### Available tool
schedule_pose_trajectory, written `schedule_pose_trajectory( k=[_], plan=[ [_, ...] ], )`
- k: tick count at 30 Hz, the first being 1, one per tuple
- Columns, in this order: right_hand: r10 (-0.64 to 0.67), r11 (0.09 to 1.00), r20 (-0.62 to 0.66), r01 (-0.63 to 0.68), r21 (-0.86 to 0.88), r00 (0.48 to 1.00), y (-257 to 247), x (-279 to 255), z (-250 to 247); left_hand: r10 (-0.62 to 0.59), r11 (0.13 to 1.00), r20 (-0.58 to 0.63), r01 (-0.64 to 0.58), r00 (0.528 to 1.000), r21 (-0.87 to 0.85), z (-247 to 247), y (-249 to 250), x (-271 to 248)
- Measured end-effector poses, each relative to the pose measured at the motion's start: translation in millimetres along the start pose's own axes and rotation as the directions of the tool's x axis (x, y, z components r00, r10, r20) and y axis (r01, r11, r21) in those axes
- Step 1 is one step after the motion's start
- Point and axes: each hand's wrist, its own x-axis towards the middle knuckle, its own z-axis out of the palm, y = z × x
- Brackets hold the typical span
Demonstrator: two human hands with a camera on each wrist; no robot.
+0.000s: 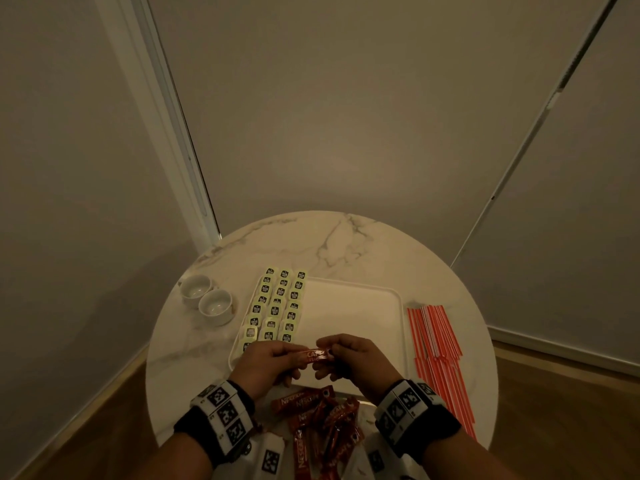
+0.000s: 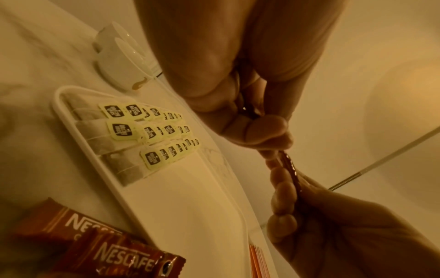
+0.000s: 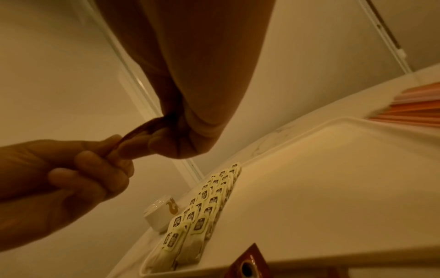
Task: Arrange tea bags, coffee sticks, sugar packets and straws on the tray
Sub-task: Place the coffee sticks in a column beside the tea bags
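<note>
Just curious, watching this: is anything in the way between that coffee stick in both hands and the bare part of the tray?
Nothing visible. The coffee stick hangs over the tray; the tea bags fill only its left side.

Red coffee stick (image 1: 317,355) held level above white tray (image 1: 349,306); tea bags (image 1: 277,306) fill its left side

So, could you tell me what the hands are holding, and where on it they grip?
One red coffee stick, held flat above the tray: the left hand pinches its left end, the right hand its right end.
</note>
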Motion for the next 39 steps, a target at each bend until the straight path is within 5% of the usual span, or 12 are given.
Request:
schedule_pose_trajectory(
  k=[6,12,16,20,22,25,27,31,39],
  plan=[
    [0.066,0.995,-0.182,-0.051,0.085,0.981,6.2,5.2,-5.5,-0.041,0.999,0.009,0.041,0.999,-0.026,-4.4,-3.2,6.2],
    [-0.058,0.981,-0.12,0.034,-0.191,0.991,15.9,10.7,-9.8,-0.038,0.999,0.022,0.038,0.999,0.003,-9.3,-5.9,11.0],
    [0.005,0.968,-0.11,-0.032,-0.247,0.994,19.7,16.9,-14.5,-0.028,0.999,0.015,0.027,1.0,0.039,-13.7,-12.3,14.0],
    [-0.023,0.742,-0.029,-0.002,-0.671,0.999,13.8,32.5,-3.0,0.035,0.937,0.038,-0.046,0.999,0.345,-12.8,-20.8,20.9],
    [-0.005,0.609,0.021,0.019,-0.793,1.0,10.8,43.3,5.7,0.033,0.928,0.02,-0.038,0.999,0.371,-12.0,-24.2,22.7],
    [0.019,0.545,-0.059,-0.06,-0.836,0.998,16.3,59.1,6.4,0.021,0.947,-0.126,0.021,0.992,0.32,-18.5,-30.1,21.7],
    [0.048,0.51,-0.139,-0.144,-0.848,0.989,25.6,65.9,2.8,0.075,0.915,-0.189,0.008,0.979,0.404,-27.9,-36.3,19.6],
    [0.131,0.439,-0.199,-0.237,-0.866,0.971,45.6,71.2,4.6,0.111,0.743,-0.099,-0.017,0.989,0.669,-39.7,-52.4,17.0],
    [0.154,0.427,-0.229,-0.273,-0.862,0.961,58.1,78.2,12.7,0.162,0.578,0.011,-0.104,0.987,0.809,-42.0,-69.3,20.3]
  ],
)
